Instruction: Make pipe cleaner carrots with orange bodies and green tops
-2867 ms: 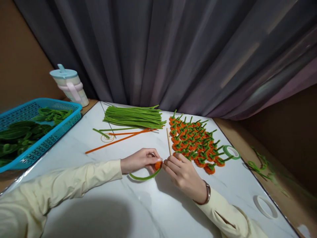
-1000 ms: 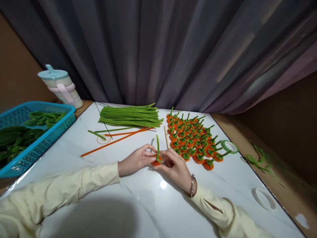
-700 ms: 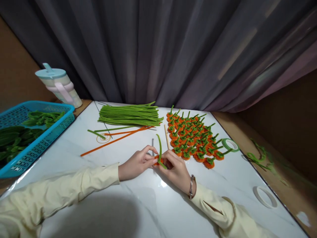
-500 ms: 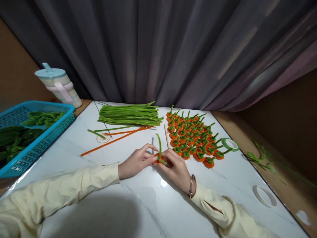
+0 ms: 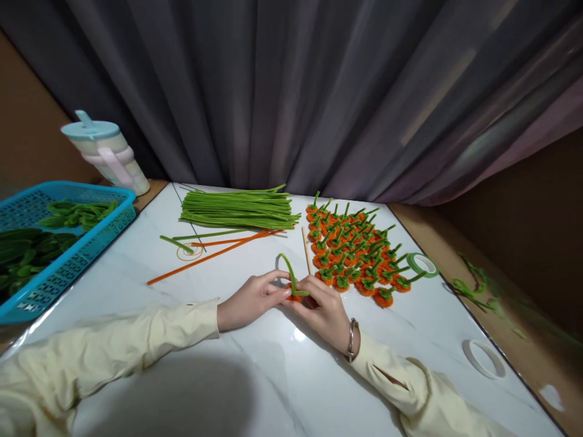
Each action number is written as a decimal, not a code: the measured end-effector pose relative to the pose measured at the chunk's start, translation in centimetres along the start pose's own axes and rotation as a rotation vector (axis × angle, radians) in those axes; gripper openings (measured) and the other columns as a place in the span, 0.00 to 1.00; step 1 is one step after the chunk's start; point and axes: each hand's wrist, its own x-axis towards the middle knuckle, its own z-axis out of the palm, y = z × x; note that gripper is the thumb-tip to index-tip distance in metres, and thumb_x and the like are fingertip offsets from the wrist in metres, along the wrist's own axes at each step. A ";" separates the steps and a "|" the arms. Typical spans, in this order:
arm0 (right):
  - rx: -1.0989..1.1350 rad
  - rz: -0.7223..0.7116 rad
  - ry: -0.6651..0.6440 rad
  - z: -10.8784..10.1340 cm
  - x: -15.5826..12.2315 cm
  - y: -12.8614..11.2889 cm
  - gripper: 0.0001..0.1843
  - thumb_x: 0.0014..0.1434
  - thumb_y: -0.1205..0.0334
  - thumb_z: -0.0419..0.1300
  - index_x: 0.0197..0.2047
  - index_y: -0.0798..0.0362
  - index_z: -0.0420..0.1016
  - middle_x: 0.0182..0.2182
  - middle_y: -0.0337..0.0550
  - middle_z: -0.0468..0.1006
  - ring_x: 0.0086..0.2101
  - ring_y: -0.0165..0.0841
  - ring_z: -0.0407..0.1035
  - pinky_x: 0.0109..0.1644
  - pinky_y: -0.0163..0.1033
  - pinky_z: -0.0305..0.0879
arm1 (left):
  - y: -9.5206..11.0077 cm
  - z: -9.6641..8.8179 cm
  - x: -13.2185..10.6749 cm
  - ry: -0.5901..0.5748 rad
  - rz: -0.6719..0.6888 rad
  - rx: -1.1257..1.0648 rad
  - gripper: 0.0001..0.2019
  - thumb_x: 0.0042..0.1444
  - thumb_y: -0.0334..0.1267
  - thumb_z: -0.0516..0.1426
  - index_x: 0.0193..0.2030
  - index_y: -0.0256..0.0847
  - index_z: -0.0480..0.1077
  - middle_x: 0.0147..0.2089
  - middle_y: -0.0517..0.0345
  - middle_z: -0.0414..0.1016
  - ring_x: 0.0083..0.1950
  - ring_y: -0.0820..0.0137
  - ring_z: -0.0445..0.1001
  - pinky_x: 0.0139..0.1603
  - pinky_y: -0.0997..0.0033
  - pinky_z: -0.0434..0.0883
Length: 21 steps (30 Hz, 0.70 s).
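Note:
My left hand point(image 5: 255, 301) and my right hand point(image 5: 325, 311) meet above the white table, their fingers pinching one small piece between them. It is an orange pipe-cleaner piece point(image 5: 295, 297), mostly covered by fingers. A green pipe cleaner point(image 5: 291, 274) sticks up from it in a curve bent to the left, and a short green end points toward my right fingers. Just beyond my right hand lies a thin wooden stick point(image 5: 308, 252). Rows of finished-looking orange pieces with green stems point(image 5: 350, 246) stand to its right.
A bundle of green pipe cleaners point(image 5: 237, 209) lies at the back, with loose orange pipe cleaners point(image 5: 204, 263) in front. At left are a blue basket point(image 5: 91, 240) of green pieces and a tumbler point(image 5: 112, 155). Green tape point(image 5: 422, 265) and a white ring point(image 5: 483, 359) lie right.
The upright green pipe cleaner has bent further to the left and lower. Both hands stay in nearly the same place, still pinching the orange piece.

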 end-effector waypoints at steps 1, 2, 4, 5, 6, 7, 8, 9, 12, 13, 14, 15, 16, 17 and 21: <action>0.019 0.020 -0.001 -0.1 0.1 -0.1 0.12 0.56 0.55 0.58 0.29 0.55 0.70 0.23 0.39 0.65 0.22 0.26 0.57 0.25 0.32 0.55 | 0.0 0.0 0.0 -0.011 -0.006 -0.024 0.18 0.54 0.46 0.55 0.48 0.38 0.62 0.32 0.55 0.77 0.37 0.68 0.75 0.43 0.67 0.70; 0.047 0.052 0.002 -0.2 0.2 -0.1 0.13 0.55 0.54 0.59 0.26 0.55 0.69 0.21 0.38 0.63 0.22 0.26 0.56 0.24 0.32 0.54 | 0.0 -0.1 0.1 -0.022 -0.012 -0.044 0.18 0.54 0.46 0.55 0.48 0.38 0.62 0.33 0.55 0.77 0.38 0.67 0.76 0.42 0.67 0.70; 0.139 0.163 0.021 -0.4 0.5 -0.3 0.18 0.53 0.52 0.60 0.20 0.54 0.65 0.19 0.35 0.60 0.21 0.25 0.54 0.23 0.32 0.52 | 0.1 -0.2 0.1 -0.004 0.007 -0.030 0.18 0.56 0.47 0.53 0.48 0.38 0.62 0.33 0.54 0.76 0.36 0.67 0.76 0.38 0.68 0.71; 0.210 0.249 0.018 -0.5 0.7 -0.3 0.20 0.52 0.50 0.60 0.19 0.54 0.63 0.17 0.34 0.58 0.20 0.25 0.53 0.22 0.32 0.51 | 0.2 -0.3 0.0 0.039 0.045 0.015 0.17 0.57 0.48 0.51 0.47 0.37 0.63 0.32 0.54 0.75 0.34 0.68 0.75 0.35 0.69 0.71; 0.302 0.348 -0.002 -0.6 0.8 -0.4 0.20 0.53 0.49 0.59 0.19 0.54 0.63 0.16 0.33 0.58 0.18 0.24 0.52 0.21 0.31 0.50 | 0.3 -0.5 0.0 0.101 0.101 0.092 0.16 0.58 0.47 0.50 0.45 0.37 0.63 0.31 0.54 0.74 0.31 0.70 0.74 0.32 0.71 0.70; 0.411 0.446 -0.042 -0.7 0.8 -0.4 0.21 0.54 0.48 0.57 0.20 0.54 0.63 0.15 0.32 0.57 0.17 0.23 0.52 0.19 0.31 0.48 | 0.4 -0.6 -0.2 0.174 0.172 0.192 0.14 0.59 0.46 0.49 0.43 0.37 0.64 0.30 0.55 0.73 0.29 0.71 0.73 0.30 0.72 0.69; 0.531 0.530 -0.096 -0.7 0.9 -0.4 0.21 0.56 0.47 0.55 0.21 0.54 0.63 0.13 0.32 0.57 0.15 0.23 0.51 0.17 0.31 0.47 | 0.4 -0.8 -0.3 0.241 0.250 0.299 0.13 0.59 0.44 0.49 0.41 0.37 0.65 0.30 0.55 0.72 0.28 0.72 0.71 0.29 0.73 0.68; 0.649 0.591 -0.159 -0.7 0.9 -0.4 0.22 0.57 0.46 0.53 0.23 0.55 0.64 0.12 0.31 0.58 0.13 0.22 0.50 0.16 0.30 0.45 | 0.5 -0.9 -0.4 0.284 0.325 0.401 0.11 0.59 0.43 0.50 0.41 0.37 0.65 0.31 0.55 0.70 0.28 0.73 0.69 0.29 0.74 0.66; 0.901 0.629 -0.294 -0.6 0.8 -0.4 0.24 0.60 0.46 0.50 0.23 0.56 0.65 0.10 0.31 0.59 0.10 0.21 0.49 0.15 0.30 0.45 | 0.9 -1.0 -0.8 0.239 0.498 0.623 0.10 0.56 0.38 0.53 0.43 0.38 0.67 0.34 0.54 0.68 0.31 0.73 0.66 0.30 0.75 0.65; 0.940 0.629 -0.321 -0.6 0.8 -0.4 0.25 0.59 0.45 0.49 0.22 0.57 0.65 0.10 0.31 0.60 0.10 0.21 0.49 0.15 0.29 0.45 | 1.0 -1.0 -0.8 0.205 0.535 0.658 0.09 0.56 0.37 0.53 0.43 0.38 0.67 0.34 0.53 0.68 0.32 0.72 0.66 0.32 0.74 0.64; 0.961 0.636 -0.341 -0.5 0.8 -0.4 0.26 0.59 0.44 0.49 0.22 0.57 0.65 0.09 0.32 0.60 0.09 0.20 0.49 0.15 0.29 0.45 | 1.2 -0.8 -0.9 0.179 0.553 0.685 0.08 0.55 0.37 0.53 0.41 0.38 0.68 0.34 0.53 0.68 0.33 0.71 0.66 0.34 0.73 0.64; 0.968 0.648 -0.358 -0.5 0.9 -0.5 0.27 0.59 0.43 0.49 0.21 0.57 0.65 0.09 0.32 0.60 0.09 0.20 0.49 0.14 0.29 0.44 | 1.4 -0.7 -1.0 0.163 0.548 0.702 0.07 0.55 0.37 0.53 0.38 0.37 0.69 0.34 0.53 0.68 0.34 0.71 0.66 0.35 0.73 0.64; 0.965 0.662 -0.375 -0.5 0.9 -0.5 0.29 0.58 0.41 0.48 0.20 0.57 0.65 0.09 0.33 0.60 0.09 0.20 0.49 0.14 0.29 0.44 | 1.6 -0.5 -1.0 0.149 0.509 0.701 0.06 0.55 0.37 0.54 0.35 0.37 0.69 0.32 0.54 0.68 0.33 0.71 0.65 0.35 0.73 0.63; 0.956 0.677 -0.398 -0.6 0.9 -0.6 0.30 0.58 0.40 0.48 0.19 0.58 0.65 0.08 0.33 0.60 0.09 0.20 0.49 0.13 0.29 0.44 | 1.8 -0.4 -1.0 0.129 0.435 0.680 0.07 0.55 0.38 0.53 0.33 0.37 0.68 0.29 0.56 0.67 0.31 0.72 0.64 0.32 0.73 0.62; 0.921 0.690 -0.440 -0.4 0.8 -0.7 0.34 0.58 0.39 0.44 0.16 0.58 0.63 0.07 0.35 0.60 0.08 0.20 0.50 0.12 0.28 0.43 | 2.3 -0.1 -0.9 -0.009 0.122 0.400 0.11 0.55 0.42 0.53 0.31 0.36 0.66 0.23 0.62 0.64 0.23 0.77 0.58 0.25 0.76 0.57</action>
